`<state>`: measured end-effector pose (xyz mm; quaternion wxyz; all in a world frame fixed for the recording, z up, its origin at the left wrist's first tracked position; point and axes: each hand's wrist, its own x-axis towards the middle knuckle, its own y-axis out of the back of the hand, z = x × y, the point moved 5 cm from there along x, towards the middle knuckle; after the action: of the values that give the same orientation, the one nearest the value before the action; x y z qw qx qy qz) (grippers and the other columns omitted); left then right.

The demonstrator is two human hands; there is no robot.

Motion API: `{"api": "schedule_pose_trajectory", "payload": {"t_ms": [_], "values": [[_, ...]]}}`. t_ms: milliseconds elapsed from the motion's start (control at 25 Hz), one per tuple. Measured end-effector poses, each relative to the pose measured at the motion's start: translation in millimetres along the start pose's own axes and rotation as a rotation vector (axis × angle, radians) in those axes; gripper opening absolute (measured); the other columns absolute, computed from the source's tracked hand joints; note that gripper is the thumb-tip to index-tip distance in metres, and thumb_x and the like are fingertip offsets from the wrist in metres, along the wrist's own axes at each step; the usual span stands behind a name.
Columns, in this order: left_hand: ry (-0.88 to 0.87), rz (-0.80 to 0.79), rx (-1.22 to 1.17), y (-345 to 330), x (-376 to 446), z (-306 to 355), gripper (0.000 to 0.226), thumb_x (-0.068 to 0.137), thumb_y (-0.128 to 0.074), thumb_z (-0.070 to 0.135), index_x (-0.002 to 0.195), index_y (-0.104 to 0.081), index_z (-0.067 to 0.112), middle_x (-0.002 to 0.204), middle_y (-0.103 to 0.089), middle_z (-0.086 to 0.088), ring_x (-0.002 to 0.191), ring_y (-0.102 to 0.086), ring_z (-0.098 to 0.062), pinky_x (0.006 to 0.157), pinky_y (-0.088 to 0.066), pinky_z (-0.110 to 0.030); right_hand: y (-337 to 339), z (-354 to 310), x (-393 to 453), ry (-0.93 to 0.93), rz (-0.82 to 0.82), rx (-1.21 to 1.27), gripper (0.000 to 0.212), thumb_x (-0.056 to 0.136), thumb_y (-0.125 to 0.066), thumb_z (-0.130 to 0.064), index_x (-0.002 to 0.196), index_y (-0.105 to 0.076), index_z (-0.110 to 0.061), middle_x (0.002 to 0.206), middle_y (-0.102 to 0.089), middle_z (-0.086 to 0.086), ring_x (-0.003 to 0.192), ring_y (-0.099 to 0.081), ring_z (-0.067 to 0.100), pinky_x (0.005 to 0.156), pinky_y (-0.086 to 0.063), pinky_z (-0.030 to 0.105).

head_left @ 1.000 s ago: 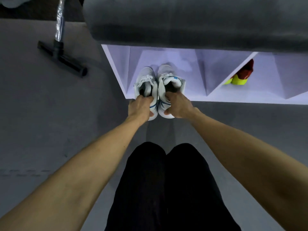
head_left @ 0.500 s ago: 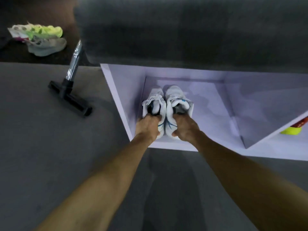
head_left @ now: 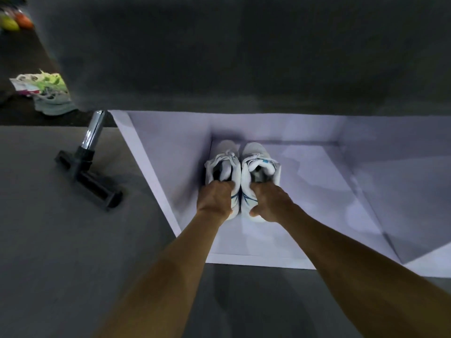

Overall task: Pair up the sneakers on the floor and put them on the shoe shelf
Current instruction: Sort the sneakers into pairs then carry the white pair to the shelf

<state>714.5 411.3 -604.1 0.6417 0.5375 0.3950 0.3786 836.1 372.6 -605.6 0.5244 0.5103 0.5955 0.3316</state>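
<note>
My left hand grips heel of left sneaker; right hand grips heel of right sneaker. Pair touching side by side, toes toward 12 o'clock, inside left compartment of white shoe shelf. More sneakers on floor at 10 o'clock; black stand foot near shelf's left wall.

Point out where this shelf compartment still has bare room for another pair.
The white sneakers, held by the left hand and right hand, crowd the left wall of the shelf compartment. Bare floor lies between the right sneaker and the divider, and in front toward the shelf's front edge.
</note>
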Motion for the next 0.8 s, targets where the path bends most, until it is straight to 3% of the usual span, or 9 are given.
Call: {"api": "schedule_pose_trajectory", "payload": {"t_ms": [200,320,400,480,600,800], "values": [[-0.012,0.005,0.035,3,-6,2,0.047,0.086,-0.068,0.023,0.129,-0.050,0.022,0.129,-0.058,-0.003,0.119,-0.055,-0.023,0.092,-0.046,-0.035,-4,5,-9,0.045,0.073,0.016,0.067,0.084,-0.069,-0.024,0.140,-0.035,-0.010,0.144,-0.038,0.011,0.134,-0.036,0.029,0.097,-0.044,0.039],[-0.062,-0.035,-0.071,5,-26,-2,0.075,0.081,-0.073,0.022,0.145,-0.034,0.023,0.153,-0.030,0.000,0.141,-0.028,-0.019,0.104,-0.040,-0.038,0,4,-30,0.101,0.163,0.045,0.077,0.083,-0.070,-0.021,0.145,-0.028,-0.011,0.153,-0.026,0.008,0.143,-0.021,0.026,0.106,-0.039,0.042],[-0.077,-0.153,-0.113,10,-51,-3,0.094,0.078,-0.077,0.025,0.152,-0.020,0.025,0.160,-0.013,0.003,0.147,-0.012,-0.018,0.109,-0.035,-0.044,1,0,-53,0.098,0.122,0.078,0.080,0.081,-0.072,-0.023,0.147,-0.027,-0.014,0.155,-0.024,0.005,0.145,-0.016,0.024,0.109,-0.035,0.046],[-0.064,-0.228,-0.110,28,-80,-1,0.096,0.077,-0.077,0.029,0.153,-0.018,0.024,0.160,-0.014,0.001,0.146,-0.016,-0.021,0.110,-0.034,-0.047,8,-7,-82,0.063,0.046,0.088,0.080,0.081,-0.071,-0.027,0.147,-0.027,-0.017,0.157,-0.023,0.003,0.146,-0.014,0.024,0.109,-0.034,0.049],[-0.024,-0.260,-0.167,79,-123,5,0.086,0.076,-0.076,0.036,0.148,-0.030,0.022,0.154,-0.028,-0.002,0.138,-0.031,-0.026,0.106,-0.038,-0.046,46,-21,-131,0.040,0.024,0.035,0.072,0.083,-0.067,-0.029,0.144,-0.033,-0.015,0.155,-0.029,0.004,0.144,-0.021,0.025,0.110,-0.032,0.047],[0.047,-0.404,-0.196,201,-200,24,0.079,0.075,-0.073,0.046,0.143,-0.038,0.024,0.144,-0.040,0.000,0.129,-0.042,-0.024,0.100,-0.044,-0.045,151,-37,-238,-0.009,-0.053,-0.010,0.067,0.083,-0.065,-0.032,0.142,-0.038,-0.019,0.148,-0.041,0.003,0.136,-0.034,0.026,0.105,-0.032,0.045]]}}
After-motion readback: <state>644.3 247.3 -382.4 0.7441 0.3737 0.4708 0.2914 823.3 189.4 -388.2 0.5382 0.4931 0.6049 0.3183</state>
